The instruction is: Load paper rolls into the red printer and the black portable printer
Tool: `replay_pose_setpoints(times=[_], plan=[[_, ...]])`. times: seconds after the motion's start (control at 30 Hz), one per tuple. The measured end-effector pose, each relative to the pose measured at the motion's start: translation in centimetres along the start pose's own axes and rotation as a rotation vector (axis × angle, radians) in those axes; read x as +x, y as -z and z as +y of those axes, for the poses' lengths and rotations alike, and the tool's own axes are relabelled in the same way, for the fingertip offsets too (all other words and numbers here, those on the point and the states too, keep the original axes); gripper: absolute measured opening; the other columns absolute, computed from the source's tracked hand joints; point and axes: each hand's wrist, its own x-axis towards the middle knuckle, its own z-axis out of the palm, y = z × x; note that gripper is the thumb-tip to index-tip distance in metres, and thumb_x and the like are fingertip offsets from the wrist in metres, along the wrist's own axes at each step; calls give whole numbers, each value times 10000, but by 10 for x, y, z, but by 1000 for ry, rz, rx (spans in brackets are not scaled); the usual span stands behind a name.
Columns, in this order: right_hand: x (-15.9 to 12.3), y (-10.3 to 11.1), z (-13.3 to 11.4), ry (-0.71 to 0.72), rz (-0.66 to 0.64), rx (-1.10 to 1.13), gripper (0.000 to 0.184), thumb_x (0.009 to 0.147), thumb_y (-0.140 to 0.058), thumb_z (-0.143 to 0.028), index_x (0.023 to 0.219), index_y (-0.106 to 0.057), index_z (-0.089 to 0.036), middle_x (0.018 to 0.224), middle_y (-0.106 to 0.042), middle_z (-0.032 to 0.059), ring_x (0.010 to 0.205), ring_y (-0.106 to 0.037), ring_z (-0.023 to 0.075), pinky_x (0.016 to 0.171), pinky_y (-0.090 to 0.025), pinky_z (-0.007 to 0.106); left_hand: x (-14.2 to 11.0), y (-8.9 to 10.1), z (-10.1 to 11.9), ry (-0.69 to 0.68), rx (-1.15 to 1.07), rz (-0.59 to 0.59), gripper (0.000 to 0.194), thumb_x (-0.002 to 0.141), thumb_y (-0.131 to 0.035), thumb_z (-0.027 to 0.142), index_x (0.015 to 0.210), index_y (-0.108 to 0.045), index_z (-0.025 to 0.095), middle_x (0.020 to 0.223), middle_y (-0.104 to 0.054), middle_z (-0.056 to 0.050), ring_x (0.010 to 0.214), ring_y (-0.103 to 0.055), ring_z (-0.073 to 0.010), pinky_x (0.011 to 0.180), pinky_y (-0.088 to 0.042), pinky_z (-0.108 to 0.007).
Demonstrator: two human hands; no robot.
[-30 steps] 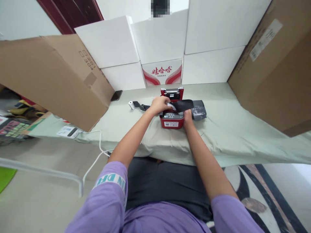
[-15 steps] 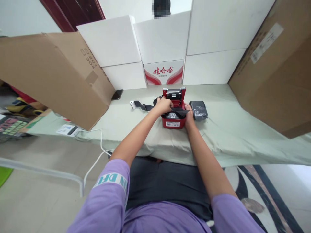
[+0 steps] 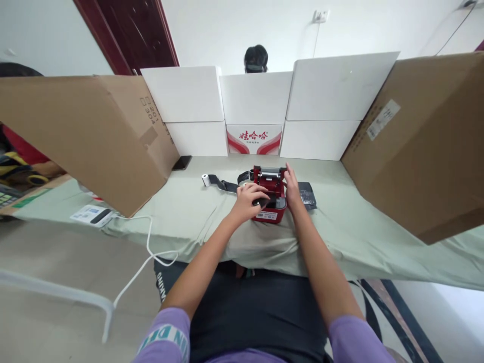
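A small red printer (image 3: 270, 216) stands on the cloth-covered table with its lid (image 3: 269, 177) raised and a roller across the top. My left hand (image 3: 247, 200) is over its front left, fingers curled around a dark piece that looks like part of a black strip. My right hand (image 3: 292, 187) rests along the printer's right side, fingers stretched up beside the lid. Left of the printer, a black strip (image 3: 227, 186) runs out to a small white roll (image 3: 205, 180). Behind my right hand lies a black wrapped packet (image 3: 307, 195), partly hidden.
White boxes (image 3: 256, 98) form a wall at the back, with a printed box (image 3: 254, 139) in the middle. Large cardboard boxes stand left (image 3: 86, 131) and right (image 3: 423, 151). A phone (image 3: 182, 162) lies back left; a white device (image 3: 93, 216) with a cable sits front left.
The view has tilted up. My left hand has drawn the black strip back from the printer's right side. My right hand has moved up along the side, its fingers now straight beside the lid.
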Motion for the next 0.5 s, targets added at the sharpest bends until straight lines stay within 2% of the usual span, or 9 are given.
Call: replay_pose_setpoints(times=[0.07, 0.1, 0.17, 0.2, 0.27, 0.33, 0.43, 0.5], plan=[[-12, 4, -4, 11, 26, -72, 360, 840, -579, -543, 980, -757, -262, 1280, -656, 59, 1304, -551, 243, 1178, -398, 455, -11, 8, 3, -50, 0, -34, 120, 812, -771, 348, 927, -787, 315, 1321, -713, -32, 1318, -516, -319, 1108, -302, -516], [-20, 6, -5, 19, 37, -106, 300, 810, -605, -492, 884, -760, -246, 1264, -650, 72, 1300, -552, 256, 1179, -399, 456, -15, 11, 4, -75, -15, -40, 200, 785, -800, 392, 972, -789, 325, 1359, -691, -34, 1339, -498, -327, 1125, -301, -513], [-34, 7, -3, 2, 76, -121, 236, 733, -634, -385, 869, -763, -242, 1345, -607, 80, 1347, -523, 272, 1179, -403, 448, -20, 15, 1, -105, -89, -2, 384, 771, -797, 498, 1113, -766, 326, 1406, -656, -55, 1350, -493, -329, 1151, -317, -499], [-40, 7, -1, -27, 95, -97, 302, 704, -629, -347, 956, -765, -251, 1404, -580, 74, 1375, -506, 273, 1179, -406, 446, -20, 14, -2, -89, -148, 46, 449, 798, -757, 533, 1190, -738, 315, 1418, -643, -71, 1347, -503, -321, 1152, -338, -489], [-47, 4, 3, -107, 113, -6, 518, 684, -603, -317, 1190, -709, -277, 1463, -566, 65, 1394, -508, 263, 1177, -413, 451, -16, 6, -11, 39, -291, 170, 494, 878, -647, 525, 1303, -668, 276, 1428, -624, -104, 1327, -539, -300, 1113, -410, -463], [-49, 1, 7, -172, 121, 71, 638, 676, -601, -313, 1313, -635, -283, 1460, -596, 68, 1390, -527, 253, 1176, -419, 453, -7, -6, -21, 274, -448, 256, 498, 913, -586, 447, 1365, -606, 240, 1429, -613, -130, 1289, -587, -281, 1042, -483, -426], [-47, 0, 12, -208, 149, 99, 661, 664, -617, -320, 1323, -624, -273, 1463, -611, 79, 1418, -514, 249, 1172, -432, 430, 10, -24, -34, 596, -646, 197, 558, 866, -608, 327, 1410, -555, 210, 1386, -640, -141, 1190, -665, -264, 945, -550, -380], [-43, 2, 14, -212, 136, 88, 670, 658, -622, -320, 1325, -625, -266, 1452, -622, 85, 1406, -530, 256, 1150, -461, 430, 18, -30, -39, 690, -724, 138, 559, 832, -624, 274, 1384, -581, 202, 1341, -674, -128, 1132, -694, -257, 899, -571, -367]])
